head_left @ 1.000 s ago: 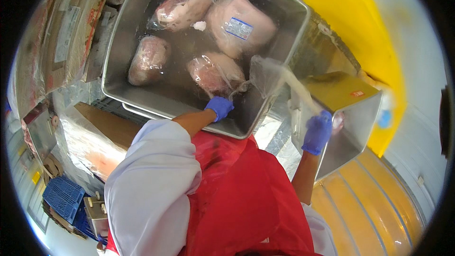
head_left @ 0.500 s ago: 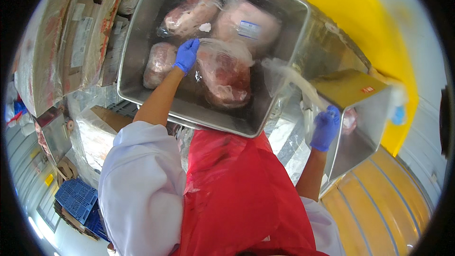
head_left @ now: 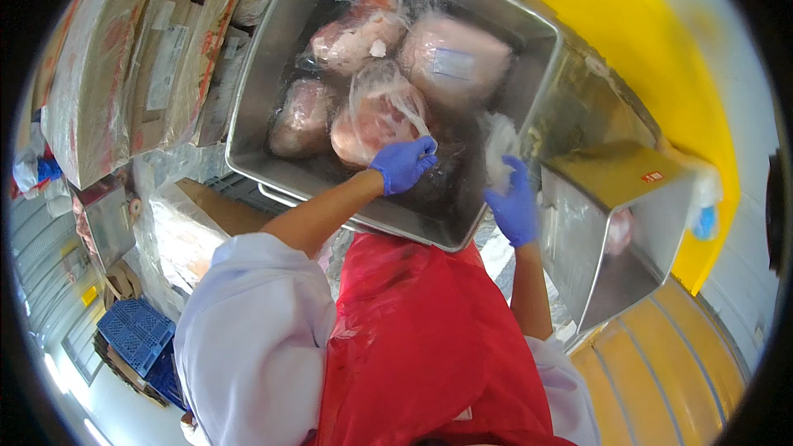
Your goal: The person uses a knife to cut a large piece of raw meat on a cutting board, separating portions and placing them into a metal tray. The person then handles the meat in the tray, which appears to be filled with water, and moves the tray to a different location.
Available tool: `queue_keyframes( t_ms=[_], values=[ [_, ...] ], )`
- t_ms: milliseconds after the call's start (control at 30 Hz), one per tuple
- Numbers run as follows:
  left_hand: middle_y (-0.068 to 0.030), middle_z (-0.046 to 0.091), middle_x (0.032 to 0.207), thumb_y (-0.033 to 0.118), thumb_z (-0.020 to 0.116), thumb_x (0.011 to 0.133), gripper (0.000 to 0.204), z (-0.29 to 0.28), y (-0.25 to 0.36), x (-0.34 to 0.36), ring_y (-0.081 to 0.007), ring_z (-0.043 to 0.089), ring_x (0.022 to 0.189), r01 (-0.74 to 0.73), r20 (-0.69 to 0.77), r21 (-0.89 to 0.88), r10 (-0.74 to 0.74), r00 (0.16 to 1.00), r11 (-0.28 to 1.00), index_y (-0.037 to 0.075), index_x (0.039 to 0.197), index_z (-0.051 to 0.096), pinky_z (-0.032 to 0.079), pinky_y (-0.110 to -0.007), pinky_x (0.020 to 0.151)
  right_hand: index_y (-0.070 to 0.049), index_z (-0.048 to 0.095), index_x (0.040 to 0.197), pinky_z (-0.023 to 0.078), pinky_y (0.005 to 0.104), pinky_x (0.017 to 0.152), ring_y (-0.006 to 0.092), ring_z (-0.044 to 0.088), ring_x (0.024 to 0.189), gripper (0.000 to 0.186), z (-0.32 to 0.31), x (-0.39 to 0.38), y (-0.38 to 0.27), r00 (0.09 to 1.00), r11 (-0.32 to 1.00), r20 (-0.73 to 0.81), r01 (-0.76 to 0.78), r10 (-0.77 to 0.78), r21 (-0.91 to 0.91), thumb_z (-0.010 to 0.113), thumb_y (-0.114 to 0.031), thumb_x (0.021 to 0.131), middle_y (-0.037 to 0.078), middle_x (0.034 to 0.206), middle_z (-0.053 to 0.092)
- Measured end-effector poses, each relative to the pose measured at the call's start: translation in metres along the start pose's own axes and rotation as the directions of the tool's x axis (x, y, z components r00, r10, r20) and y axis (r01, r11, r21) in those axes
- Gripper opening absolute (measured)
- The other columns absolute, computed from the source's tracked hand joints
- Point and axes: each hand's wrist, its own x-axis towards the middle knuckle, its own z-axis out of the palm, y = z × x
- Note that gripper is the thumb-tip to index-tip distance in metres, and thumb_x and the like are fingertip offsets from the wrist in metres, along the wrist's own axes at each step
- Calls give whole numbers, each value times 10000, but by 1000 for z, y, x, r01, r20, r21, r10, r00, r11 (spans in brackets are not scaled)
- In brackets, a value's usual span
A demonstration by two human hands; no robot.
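A large steel tub [head_left: 256, 66] holds several bagged pieces of raw meat. My left hand [head_left: 403, 163], in a blue glove, pinches the loose plastic of the nearest meat bag [head_left: 376, 116] at the tub's near side. My right hand [head_left: 514, 205], also blue-gloved, grips a crumpled clear plastic bag [head_left: 498, 144] over the tub's near right corner. A piece with a white label [head_left: 458, 62] lies at the far right of the tub. I wear a red apron over white sleeves.
A smaller steel bin [head_left: 611, 231] stands to the right with a pink piece inside. Wrapped cardboard boxes [head_left: 124, 58] are stacked on the left. A blue crate [head_left: 136, 334] sits on the floor at lower left. A yellow wall [head_left: 661, 49] runs behind.
My left hand drew back from the far pieces to the near meat bag. My right hand swung from the small bin toward the tub with the plastic bag.
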Motion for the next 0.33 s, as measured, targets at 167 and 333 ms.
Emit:
queue_keyframes(
  t_ms=[167,333],
  values=[
    [-56,532,781,252,486,1014,184,-6,-71,-45,-197,546,697,116,-224,-491,-254,941,863,79,1073,511,473,-332,644,-160,371,1432,524,448,855,395,635,1024,800,66,49,16,972,930,230,43,45,-366,718,-276,720,222,1206,595],
    [22,459,831,243,494,1026,140,-43,-107,-96,-73,451,695,97,-175,-913,-597,783,396,125,1095,462,453,-261,602,-210,220,1524,500,488,930,400,622,1068,1003,153,88,37,865,825,496,226,75,-519,781,-379,709,211,1380,484]
  ],
)
